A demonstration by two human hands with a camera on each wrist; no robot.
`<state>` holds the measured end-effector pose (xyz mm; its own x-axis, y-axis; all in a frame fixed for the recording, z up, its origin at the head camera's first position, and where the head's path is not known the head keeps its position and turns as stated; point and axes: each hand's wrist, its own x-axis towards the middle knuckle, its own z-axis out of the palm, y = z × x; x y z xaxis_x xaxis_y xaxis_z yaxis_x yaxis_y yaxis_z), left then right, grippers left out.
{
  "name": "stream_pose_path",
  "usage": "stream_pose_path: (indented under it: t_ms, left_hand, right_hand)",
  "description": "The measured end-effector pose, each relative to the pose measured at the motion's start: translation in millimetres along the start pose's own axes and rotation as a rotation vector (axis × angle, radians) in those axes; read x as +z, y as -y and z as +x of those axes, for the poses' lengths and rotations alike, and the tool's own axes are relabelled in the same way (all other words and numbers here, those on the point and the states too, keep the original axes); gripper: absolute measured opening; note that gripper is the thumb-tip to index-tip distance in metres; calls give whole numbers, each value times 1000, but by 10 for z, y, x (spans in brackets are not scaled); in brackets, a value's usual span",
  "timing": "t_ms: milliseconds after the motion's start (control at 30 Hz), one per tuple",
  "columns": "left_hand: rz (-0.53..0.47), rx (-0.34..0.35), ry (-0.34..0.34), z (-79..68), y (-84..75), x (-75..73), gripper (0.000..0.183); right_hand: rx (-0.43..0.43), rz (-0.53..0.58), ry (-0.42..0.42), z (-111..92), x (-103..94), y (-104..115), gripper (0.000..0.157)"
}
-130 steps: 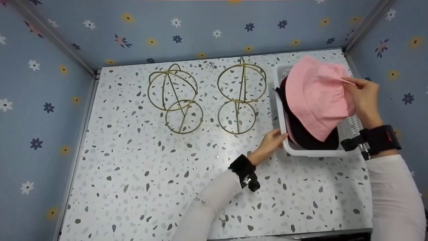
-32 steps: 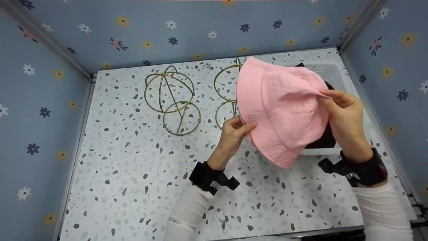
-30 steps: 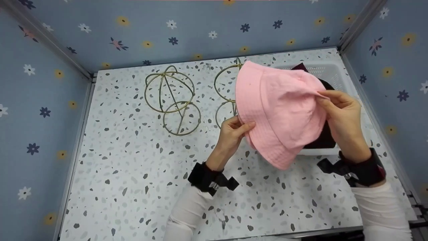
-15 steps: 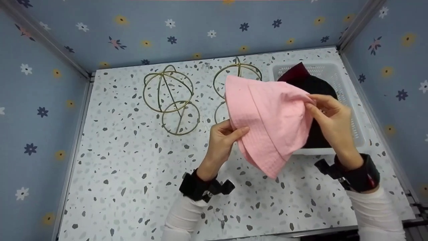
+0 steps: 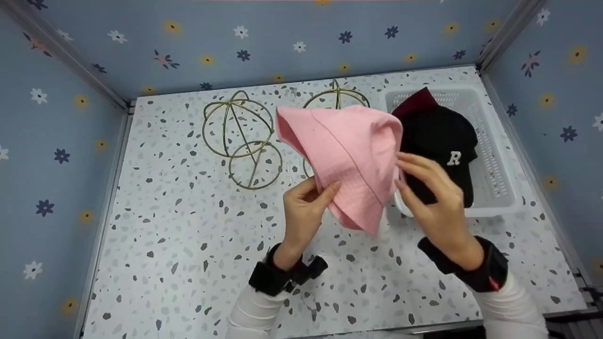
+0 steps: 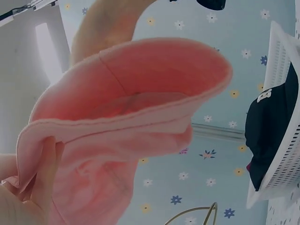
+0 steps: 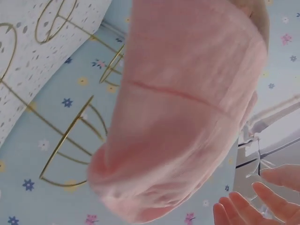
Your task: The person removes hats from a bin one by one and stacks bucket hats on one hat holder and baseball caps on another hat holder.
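Observation:
A pink bucket hat hangs in the air over the table, its brim toward the left and its crown toward the right. My left hand pinches the brim, thumb on the outer side. In the left wrist view the hat's hollow inside shows. My right hand is beside the crown with its fingers extended. The right wrist view shows these fingers apart from the cloth. Behind the hat, one gold wire hat stand is partly hidden.
Another gold wire stand stands to the left. At the right is a white perforated basket, holding a black cap with a letter R and a dark red piece. Flower-patterned walls enclose the speckled table.
The hat came out of the basket and moved left, most recently with its brim turning. My right hand has let go of the crown. The black cap's letter has come into sight.

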<state>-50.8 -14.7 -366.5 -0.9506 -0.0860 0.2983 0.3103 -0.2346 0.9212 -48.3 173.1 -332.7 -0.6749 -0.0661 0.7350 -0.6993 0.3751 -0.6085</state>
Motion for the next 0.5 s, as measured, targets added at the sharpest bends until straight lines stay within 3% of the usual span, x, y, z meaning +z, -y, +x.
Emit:
stream_pose_path:
  t_ms: [267, 500]
  left_hand:
    - [26, -42, -103, -32, -6, -38, 16]
    - [-49, -75, -104, -45, 33, -91, 24]
  right_hand:
    - [-133, 62, 146, -72, 316, 87, 26]
    - [-121, 51, 184, -130, 472, 41, 36]
